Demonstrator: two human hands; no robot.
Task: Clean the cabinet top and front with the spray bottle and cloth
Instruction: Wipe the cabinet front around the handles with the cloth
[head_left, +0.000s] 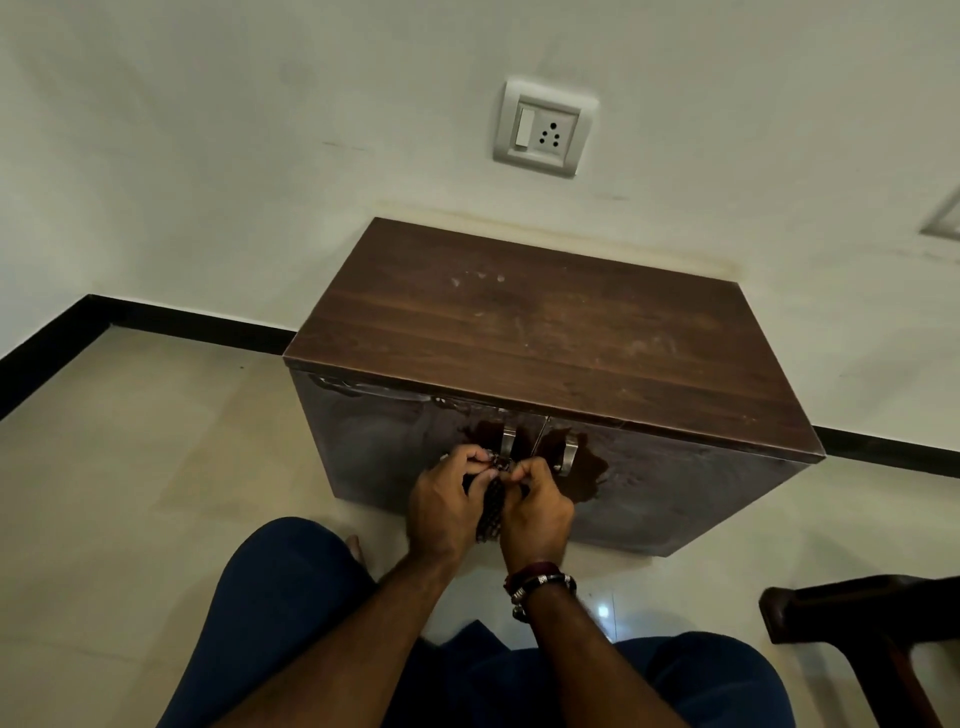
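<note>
Both hands — left (441, 501), right (535, 512) — clamp a dark cloth (489, 512) against the wet cabinet (675, 499) front; drips may streak.

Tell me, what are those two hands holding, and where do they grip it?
Both the left hand and the right hand pinch the top edge of a dark patterned cloth, which hangs down between them in front of the cabinet doors.
</note>
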